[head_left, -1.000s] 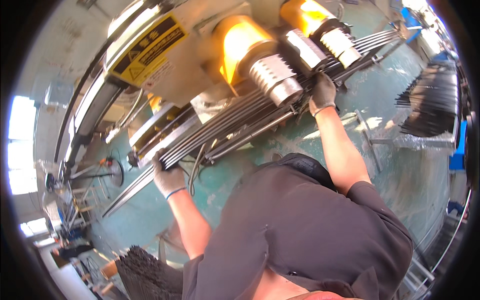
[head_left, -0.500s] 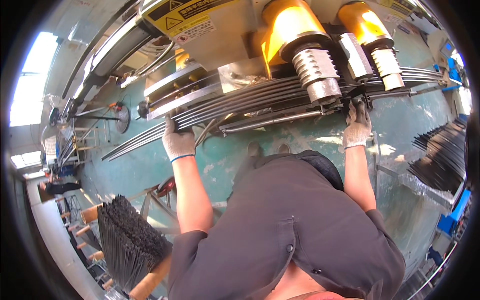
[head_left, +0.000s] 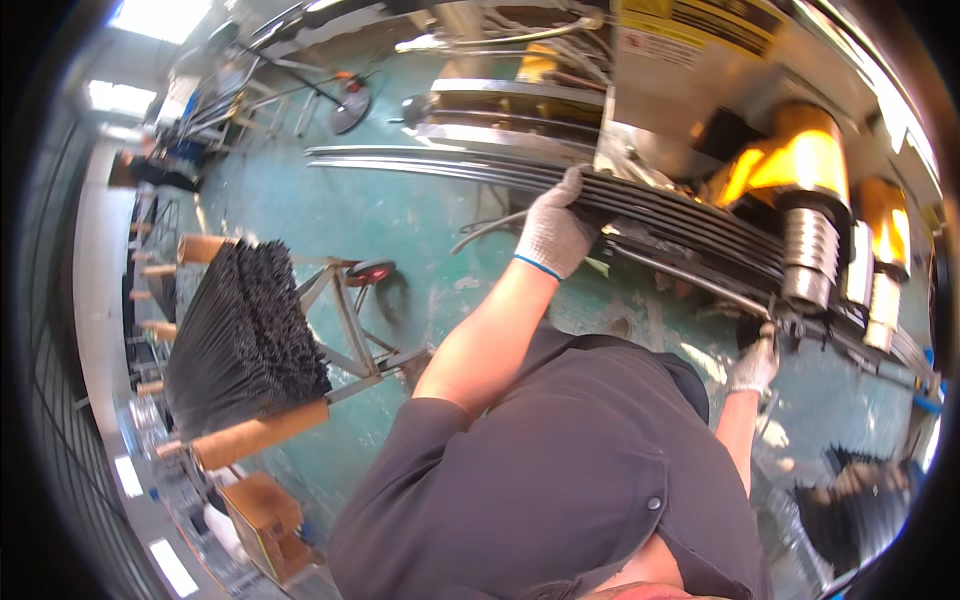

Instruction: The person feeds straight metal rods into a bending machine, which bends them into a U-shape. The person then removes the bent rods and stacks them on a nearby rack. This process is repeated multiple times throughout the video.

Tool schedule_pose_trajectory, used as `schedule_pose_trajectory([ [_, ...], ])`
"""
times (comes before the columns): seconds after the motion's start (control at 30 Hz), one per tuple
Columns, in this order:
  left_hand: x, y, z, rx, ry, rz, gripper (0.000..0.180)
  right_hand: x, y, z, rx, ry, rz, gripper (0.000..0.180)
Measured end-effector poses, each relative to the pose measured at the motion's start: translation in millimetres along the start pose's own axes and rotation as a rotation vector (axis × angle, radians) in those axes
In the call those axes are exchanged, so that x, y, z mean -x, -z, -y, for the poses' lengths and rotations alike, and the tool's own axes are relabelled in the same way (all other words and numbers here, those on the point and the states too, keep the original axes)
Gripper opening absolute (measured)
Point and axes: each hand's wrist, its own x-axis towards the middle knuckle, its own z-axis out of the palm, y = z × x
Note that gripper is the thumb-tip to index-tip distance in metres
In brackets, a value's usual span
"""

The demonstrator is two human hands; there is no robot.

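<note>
Yellow and black on the label [head_left: 725, 25] of the pale machine [head_left: 670, 110], with print too blurred to read. Below it, slanting across, long dark rods [head_left: 670, 212], clasped partway along by the gloved left hand [head_left: 555, 230] and jutting past it leftward. Just below the ribbed silver cylinder [head_left: 808, 250], near the machine's lower edge, the gloved right hand [head_left: 755, 365]; cannot tell whether gripping anything.

A worn, green-painted floor [head_left: 400, 220] shows pale scuffs. On it stands a grey metal frame [head_left: 380, 372] bearing a dense stack of thin black rods [head_left: 245, 340] between brown tubular bars [head_left: 260, 435]. Long, slim, dark metal bars [head_left: 675, 208] reach out above the floor; what supports them underneath is hidden.
</note>
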Motion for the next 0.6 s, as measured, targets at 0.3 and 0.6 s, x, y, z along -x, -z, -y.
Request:
schedule_pose_trajectory([
  [0.3, 37, 106, -243, 0.001, -0.334, -0.137, 0.045, 38, 25, -96, 0.107, -0.149, -0.087, 0.033],
  [0.6, 21, 219, -472, -0.006, -0.654, -0.423, 0.026, 105, 23, -167, 0.25, -0.311, -0.067, 0.022],
])
